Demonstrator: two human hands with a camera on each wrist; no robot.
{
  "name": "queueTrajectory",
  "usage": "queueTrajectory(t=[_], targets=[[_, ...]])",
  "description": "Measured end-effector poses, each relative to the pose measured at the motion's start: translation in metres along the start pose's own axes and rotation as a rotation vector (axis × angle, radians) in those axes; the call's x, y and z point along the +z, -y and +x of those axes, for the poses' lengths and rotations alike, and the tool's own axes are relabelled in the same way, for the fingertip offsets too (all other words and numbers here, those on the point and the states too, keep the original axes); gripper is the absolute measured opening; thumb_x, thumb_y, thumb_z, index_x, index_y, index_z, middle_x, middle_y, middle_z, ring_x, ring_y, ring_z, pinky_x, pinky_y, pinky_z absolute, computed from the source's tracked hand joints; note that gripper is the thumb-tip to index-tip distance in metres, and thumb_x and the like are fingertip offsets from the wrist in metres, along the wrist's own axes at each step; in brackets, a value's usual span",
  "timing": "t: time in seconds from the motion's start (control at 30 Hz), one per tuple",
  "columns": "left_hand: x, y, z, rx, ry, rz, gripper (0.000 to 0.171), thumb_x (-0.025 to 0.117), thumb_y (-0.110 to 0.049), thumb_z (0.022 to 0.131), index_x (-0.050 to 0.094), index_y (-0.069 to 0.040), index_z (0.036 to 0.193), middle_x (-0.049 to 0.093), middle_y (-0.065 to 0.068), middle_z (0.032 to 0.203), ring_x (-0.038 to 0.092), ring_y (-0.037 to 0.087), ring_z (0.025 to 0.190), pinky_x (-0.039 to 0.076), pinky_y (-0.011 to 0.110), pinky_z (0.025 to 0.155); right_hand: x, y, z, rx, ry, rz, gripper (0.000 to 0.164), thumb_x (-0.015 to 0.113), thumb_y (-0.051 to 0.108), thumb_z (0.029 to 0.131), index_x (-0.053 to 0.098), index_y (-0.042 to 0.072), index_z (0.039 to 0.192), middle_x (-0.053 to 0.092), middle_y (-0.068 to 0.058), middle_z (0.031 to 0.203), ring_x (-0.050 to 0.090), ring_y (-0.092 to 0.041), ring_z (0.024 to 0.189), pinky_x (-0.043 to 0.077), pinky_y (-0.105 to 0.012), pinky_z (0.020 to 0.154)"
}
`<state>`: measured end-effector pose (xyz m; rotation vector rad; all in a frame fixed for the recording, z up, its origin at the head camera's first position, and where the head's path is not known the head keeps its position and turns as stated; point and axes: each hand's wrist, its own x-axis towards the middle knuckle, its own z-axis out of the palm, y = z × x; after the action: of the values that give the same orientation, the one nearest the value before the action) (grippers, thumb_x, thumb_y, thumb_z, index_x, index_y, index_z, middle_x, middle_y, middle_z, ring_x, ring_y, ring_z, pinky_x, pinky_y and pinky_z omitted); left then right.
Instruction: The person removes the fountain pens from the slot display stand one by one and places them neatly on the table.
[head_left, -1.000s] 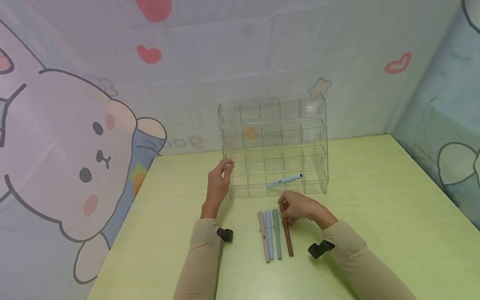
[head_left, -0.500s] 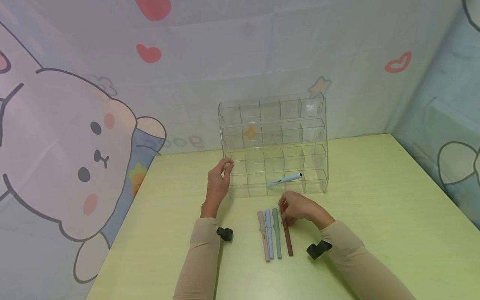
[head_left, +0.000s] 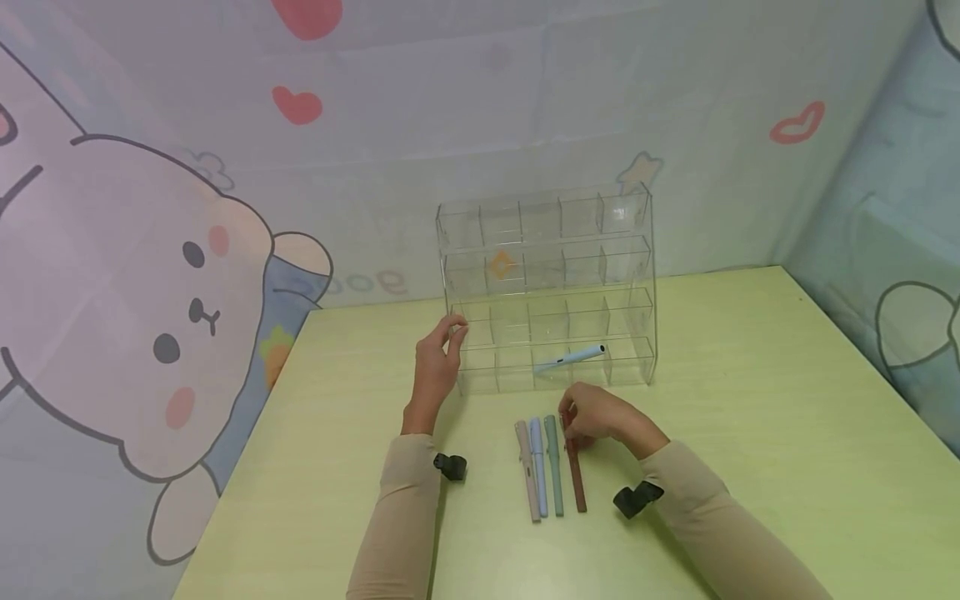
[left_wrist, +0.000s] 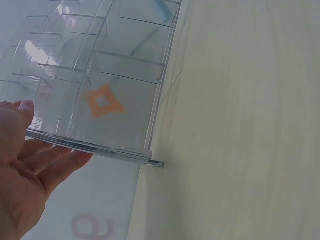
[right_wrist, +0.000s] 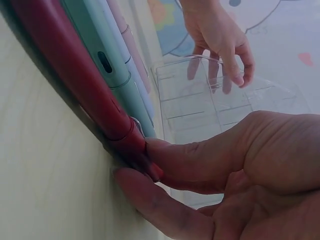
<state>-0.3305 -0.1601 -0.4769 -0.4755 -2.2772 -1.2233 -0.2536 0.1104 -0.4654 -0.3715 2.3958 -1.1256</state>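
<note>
My left hand (head_left: 437, 367) grips the left side panel of a clear acrylic rack (head_left: 510, 321); in the left wrist view the thumb is on one face and the fingers (left_wrist: 62, 170) lie behind the panel. My right hand (head_left: 600, 414) pinches the far end of a dark red pen (head_left: 576, 479) between thumb and fingertip, and the pen lies on the table. Left of it lie a green pen (head_left: 554, 467), a pale blue pen (head_left: 538, 467) and a beige-pink pen (head_left: 527, 471), roughly side by side. A light blue pen (head_left: 573, 358) rests slanted in the rack's lowest tier.
The rack has several tiers split into compartments and stands near the back of the yellow-green table (head_left: 750, 417). Behind it hangs a printed cloth (head_left: 420, 125) with a cartoon animal and hearts. A small black camera sits on each wrist, over beige sleeves (head_left: 405, 517).
</note>
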Motion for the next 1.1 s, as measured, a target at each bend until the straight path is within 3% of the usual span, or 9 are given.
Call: queueTrajectory(t=[0.17,0.37,0.77,0.93,1.1], targets=[[0.0,0.0,0.0,0.002,0.002,-0.004,0.015,0.056,-0.024,0.105,0.064,-0.014,0.113,0.042,-0.001,0.06,0.026,0.005,0.036,0.05,0.05,0.099,-0.001,-0.001,0.0,-0.013,0.008,-0.025,0.027,0.071,-0.012,0.083,0.061,-0.011,0.108,0.064,-0.016,0.094,0.067,-0.022,0.067,0.059,-0.034,0.061],[0.0,0.0,0.0,0.004,-0.012,-0.01,0.015,0.056,-0.025,0.104,0.065,-0.015,0.112,0.044,-0.002,0.06,0.021,-0.002,0.038,0.053,0.051,0.09,-0.001,-0.002,0.0,-0.03,0.01,-0.038,0.019,0.068,-0.012,0.084,0.062,-0.009,0.101,0.064,-0.014,0.09,0.067,-0.022,0.066,0.059,-0.034,0.06],[0.001,-0.001,0.0,0.003,-0.009,-0.001,0.015,0.056,-0.024,0.105,0.065,-0.015,0.113,0.044,-0.002,0.06,0.022,0.001,0.04,0.051,0.039,0.069,-0.007,0.003,-0.006,0.002,-0.003,0.025,0.038,0.065,-0.011,0.089,0.054,-0.018,0.124,0.058,-0.024,0.109,0.069,-0.026,0.077,0.06,-0.036,0.066],[0.0,-0.001,0.0,-0.005,-0.008,-0.004,0.015,0.056,-0.024,0.105,0.065,-0.014,0.112,0.043,-0.002,0.06,0.032,0.001,0.04,0.052,0.04,0.069,-0.017,0.008,-0.014,-0.055,0.008,0.022,0.041,0.058,-0.008,0.09,0.05,-0.02,0.128,0.052,-0.034,0.121,0.07,-0.028,0.082,0.06,-0.035,0.069],[-0.001,-0.003,0.0,-0.002,-0.011,-0.007,0.015,0.056,-0.023,0.105,0.065,-0.014,0.113,0.045,-0.001,0.06,0.052,0.021,0.045,0.055,0.049,0.082,-0.026,0.015,-0.022,-0.087,-0.008,0.031,0.043,0.06,-0.002,0.093,0.048,-0.019,0.13,0.047,-0.038,0.128,0.067,-0.032,0.091,0.06,-0.035,0.071]])
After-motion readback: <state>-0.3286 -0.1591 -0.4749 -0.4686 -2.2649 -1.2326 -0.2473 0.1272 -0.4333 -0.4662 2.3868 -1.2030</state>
